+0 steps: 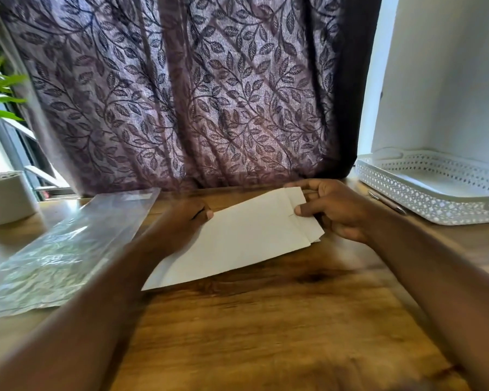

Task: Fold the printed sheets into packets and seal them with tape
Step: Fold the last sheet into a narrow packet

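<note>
Left of the tray [407,193], my left hand [187,218] and right hand [331,210] each pinch an end of the folded sheets [237,244]; their layers, seemingly misaligned, could skew if either pinch slips.

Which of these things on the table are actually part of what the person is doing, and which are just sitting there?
In use: folded white paper, gripped by the left hand and pinched by the right hand, over the wooden table.
Lying about: clear plastic wrapper, white perforated tray, pen beside it, plant pot, curtain.
</note>
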Demonstrator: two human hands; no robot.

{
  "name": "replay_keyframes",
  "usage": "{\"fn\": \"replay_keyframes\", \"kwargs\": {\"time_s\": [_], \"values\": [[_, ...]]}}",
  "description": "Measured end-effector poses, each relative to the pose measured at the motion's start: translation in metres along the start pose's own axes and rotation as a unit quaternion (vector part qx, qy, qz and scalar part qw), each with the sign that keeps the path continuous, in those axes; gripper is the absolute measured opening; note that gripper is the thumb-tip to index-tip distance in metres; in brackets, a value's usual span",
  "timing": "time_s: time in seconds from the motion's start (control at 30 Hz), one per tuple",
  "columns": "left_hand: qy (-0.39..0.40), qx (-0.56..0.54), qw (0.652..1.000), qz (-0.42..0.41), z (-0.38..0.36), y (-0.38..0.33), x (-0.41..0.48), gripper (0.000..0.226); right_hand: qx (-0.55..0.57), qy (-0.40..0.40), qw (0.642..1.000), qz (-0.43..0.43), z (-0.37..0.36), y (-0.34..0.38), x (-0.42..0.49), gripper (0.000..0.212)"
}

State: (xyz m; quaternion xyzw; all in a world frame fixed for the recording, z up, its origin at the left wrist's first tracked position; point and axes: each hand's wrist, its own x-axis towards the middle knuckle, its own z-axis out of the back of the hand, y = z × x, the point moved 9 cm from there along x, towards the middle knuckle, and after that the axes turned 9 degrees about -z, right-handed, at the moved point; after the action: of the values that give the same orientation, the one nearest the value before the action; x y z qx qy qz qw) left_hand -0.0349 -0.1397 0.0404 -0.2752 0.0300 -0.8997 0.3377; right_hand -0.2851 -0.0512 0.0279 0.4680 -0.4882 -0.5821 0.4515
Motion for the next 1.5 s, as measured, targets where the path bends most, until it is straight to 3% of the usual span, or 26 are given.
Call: {"fn": "replay_keyframes", "kwargs": {"time_s": [0.13, 0.3, 0.47, 0.57, 0.67, 0.8, 0.93, 1.07, 1.2, 1.5], "values": [[0.001, 0.003, 1.000, -0.004, 0.000, -0.008, 0.002, 0.033, -0.013, 0.012, 1.000, 0.008, -0.005, 0.001, -0.004, 0.062], [-0.010, -0.034, 0.999, -0.025, 0.005, -0.017, 0.003, 0.029, -0.036, 0.014, 0.999, 0.017, -0.010, -0.001, -0.004, 0.049], [-0.015, -0.047, 0.998, -0.035, 0.008, -0.029, 0.001, 0.027, -0.069, -0.019, 0.996, 0.054, -0.009, 0.004, -0.005, 0.051], [-0.017, -0.054, 0.997, -0.044, 0.011, -0.040, 0.002, 0.021, -0.191, -0.120, 0.969, 0.097, -0.002, 0.012, -0.009, 0.052], [-0.037, -0.080, 0.995, -0.051, 0.015, -0.042, 0.005, 0.017, -0.342, -0.256, 0.894, 0.135, 0.008, 0.028, -0.016, 0.048], [-0.055, -0.091, 0.992, -0.065, 0.017, -0.045, 0.005, 0.021, -0.343, -0.307, 0.876, 0.142, 0.012, 0.037, -0.026, 0.043], [-0.061, -0.074, 0.993, -0.074, 0.019, -0.051, 0.006, 0.015, -0.277, -0.264, 0.914, 0.132, 0.004, 0.031, -0.027, 0.029], [-0.066, -0.084, 0.991, -0.076, 0.022, -0.052, 0.005, 0.015, -0.095, -0.152, 0.980, 0.089, -0.004, 0.020, -0.018, 0.013], [-0.068, -0.085, 0.992, -0.070, 0.024, -0.053, 0.004, 0.022, 0.028, -0.073, 0.997, 0.019, -0.015, 0.003, -0.010, 0.016], [-0.062, -0.077, 0.993, -0.068, 0.022, -0.051, 0.005, 0.014, -0.033, -0.051, 0.996, -0.066, -0.019, -0.014, -0.007, 0.028]]}}
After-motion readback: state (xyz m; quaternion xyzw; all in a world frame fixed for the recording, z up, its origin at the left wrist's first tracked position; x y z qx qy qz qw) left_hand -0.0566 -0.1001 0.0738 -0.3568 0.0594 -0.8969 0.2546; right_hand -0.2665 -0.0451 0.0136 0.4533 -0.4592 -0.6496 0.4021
